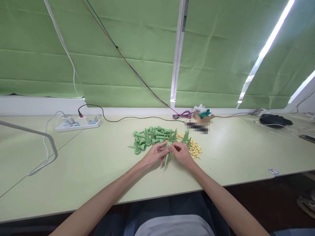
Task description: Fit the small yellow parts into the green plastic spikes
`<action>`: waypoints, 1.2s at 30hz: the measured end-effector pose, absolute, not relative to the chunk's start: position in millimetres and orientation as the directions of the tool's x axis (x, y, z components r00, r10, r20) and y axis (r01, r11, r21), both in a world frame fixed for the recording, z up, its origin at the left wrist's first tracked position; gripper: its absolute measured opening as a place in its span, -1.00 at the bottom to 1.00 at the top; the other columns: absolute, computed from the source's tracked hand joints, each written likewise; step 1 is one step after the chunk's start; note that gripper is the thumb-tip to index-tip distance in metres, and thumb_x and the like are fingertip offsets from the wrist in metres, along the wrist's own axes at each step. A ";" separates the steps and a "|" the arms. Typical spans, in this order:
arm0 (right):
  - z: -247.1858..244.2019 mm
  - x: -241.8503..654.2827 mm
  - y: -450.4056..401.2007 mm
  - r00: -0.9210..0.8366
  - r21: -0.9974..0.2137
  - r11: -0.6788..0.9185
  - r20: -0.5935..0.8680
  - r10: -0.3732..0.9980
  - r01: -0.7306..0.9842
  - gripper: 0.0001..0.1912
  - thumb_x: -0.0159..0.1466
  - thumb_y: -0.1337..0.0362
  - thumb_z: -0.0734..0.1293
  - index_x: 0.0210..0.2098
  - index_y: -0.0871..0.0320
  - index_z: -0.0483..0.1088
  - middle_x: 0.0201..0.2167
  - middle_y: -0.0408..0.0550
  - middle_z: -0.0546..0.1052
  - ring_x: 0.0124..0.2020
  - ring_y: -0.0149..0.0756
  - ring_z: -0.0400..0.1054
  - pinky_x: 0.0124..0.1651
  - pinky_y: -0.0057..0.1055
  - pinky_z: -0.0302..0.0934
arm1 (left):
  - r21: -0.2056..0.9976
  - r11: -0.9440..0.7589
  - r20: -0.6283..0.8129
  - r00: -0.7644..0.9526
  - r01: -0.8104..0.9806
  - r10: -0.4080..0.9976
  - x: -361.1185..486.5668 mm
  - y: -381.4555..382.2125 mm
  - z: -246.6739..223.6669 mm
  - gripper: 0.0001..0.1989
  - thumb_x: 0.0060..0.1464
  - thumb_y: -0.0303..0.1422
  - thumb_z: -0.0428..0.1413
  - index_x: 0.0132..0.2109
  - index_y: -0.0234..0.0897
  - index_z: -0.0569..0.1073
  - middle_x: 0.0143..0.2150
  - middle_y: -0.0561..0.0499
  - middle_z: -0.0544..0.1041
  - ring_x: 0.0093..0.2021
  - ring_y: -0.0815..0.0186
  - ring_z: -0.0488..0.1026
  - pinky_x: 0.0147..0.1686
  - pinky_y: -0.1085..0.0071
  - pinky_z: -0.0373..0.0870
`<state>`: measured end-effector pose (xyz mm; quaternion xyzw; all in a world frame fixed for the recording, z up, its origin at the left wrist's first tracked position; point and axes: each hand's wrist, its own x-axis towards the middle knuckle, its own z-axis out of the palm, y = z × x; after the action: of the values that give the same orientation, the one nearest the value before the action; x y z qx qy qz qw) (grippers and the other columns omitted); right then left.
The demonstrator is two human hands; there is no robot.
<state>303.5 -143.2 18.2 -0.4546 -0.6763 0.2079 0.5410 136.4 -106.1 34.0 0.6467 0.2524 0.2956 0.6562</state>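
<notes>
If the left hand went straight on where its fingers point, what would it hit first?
Past the green spike it holds, the left hand would probably meet the right hand; depth is hard to judge.

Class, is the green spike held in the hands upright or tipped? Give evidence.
Tipped. The green spike points its narrow tip toward the near side of the table; its wide end is between the left hand and right hand.

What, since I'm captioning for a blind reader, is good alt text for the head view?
The left hand holds a green spike, tip toward the wearer, with the right hand at its wide end, over a pale table. Beyond are more green spikes and, mostly to their right, small yellow pieces.
</notes>
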 end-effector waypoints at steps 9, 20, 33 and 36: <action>18.9 303.9 -142.9 -0.005 -0.762 0.507 0.552 0.834 0.403 -0.57 0.31 0.08 0.25 -0.61 0.17 0.31 -0.71 -0.24 0.18 -0.64 -0.47 0.01 -0.54 -0.47 -0.09 | 0.998 -0.013 0.047 0.695 -0.054 0.718 136.2 -105.6 32.0 -0.17 0.03 -0.08 0.22 0.32 -0.41 0.15 -0.55 0.12 0.36 -0.66 0.45 0.30 -0.62 0.48 0.25; 20.3 305.1 -141.6 0.079 -0.681 0.453 0.598 0.798 0.575 -0.50 0.36 0.03 0.14 -0.63 0.14 0.16 -0.68 -0.23 0.13 -0.61 -0.45 -0.02 -0.50 -0.45 -0.08 | 0.964 -0.237 0.113 0.630 0.116 0.768 131.9 -102.5 41.3 -0.43 0.01 -0.08 0.21 0.09 -0.28 0.30 -0.57 0.17 0.35 -0.65 0.43 0.27 -0.61 0.48 0.19; 13.8 305.7 -137.1 0.053 -0.616 0.400 0.585 0.809 0.679 -0.51 0.38 0.04 0.13 -0.62 0.13 0.12 -0.68 -0.24 0.14 -0.60 -0.43 0.01 -0.48 -0.44 -0.08 | 0.663 -0.565 0.193 0.617 0.491 0.763 138.6 -107.7 30.0 -0.62 0.11 -0.16 0.07 -0.03 -0.33 0.46 -0.56 0.07 0.42 -0.52 0.27 0.36 -0.50 0.42 0.13; 12.9 305.9 -137.1 0.043 -0.603 0.389 0.577 0.816 0.696 -0.51 0.38 0.03 0.13 -0.62 0.13 0.14 -0.69 -0.23 0.15 -0.61 -0.42 0.02 -0.48 -0.43 -0.07 | 0.642 -0.567 0.194 0.607 0.516 0.771 137.4 -107.4 29.6 -0.64 0.11 -0.18 0.07 -0.04 -0.32 0.46 -0.57 0.08 0.40 -0.52 0.27 0.35 -0.50 0.42 0.09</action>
<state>305.9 -137.1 12.9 -0.5490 -0.6886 0.0636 0.4693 137.4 -107.4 29.6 0.8538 0.3766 0.2339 0.2728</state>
